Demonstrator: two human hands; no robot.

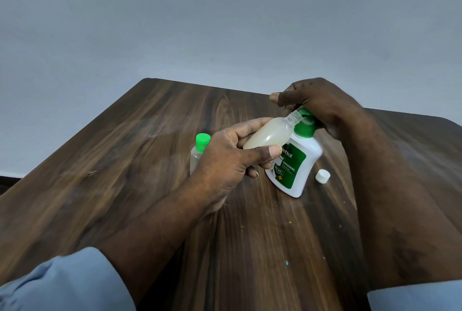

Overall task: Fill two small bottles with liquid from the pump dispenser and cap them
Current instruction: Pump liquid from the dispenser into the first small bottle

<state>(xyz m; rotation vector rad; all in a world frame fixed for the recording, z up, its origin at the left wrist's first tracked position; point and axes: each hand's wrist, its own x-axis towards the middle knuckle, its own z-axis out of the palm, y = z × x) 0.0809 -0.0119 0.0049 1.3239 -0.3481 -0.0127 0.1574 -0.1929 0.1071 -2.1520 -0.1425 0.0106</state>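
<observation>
My left hand [232,155] grips a small clear bottle [268,134] of pale liquid, tilted so its open neck sits against the nozzle of the pump dispenser [296,160]. The dispenser is white with a green label and green pump, and stands on the wooden table [125,160]. My right hand [317,103] lies over the pump head, covering most of it. A second small bottle with a green cap [201,147] stands upright just left of my left hand, partly hidden by it. A loose white cap [322,176] lies on the table to the right of the dispenser.
The dark wooden table runs to a far edge against a plain grey wall [225,23]. Small crumbs and a tiny teal speck [287,262] dot the near part of the table. Blue sleeves cover both forearms at the bottom corners.
</observation>
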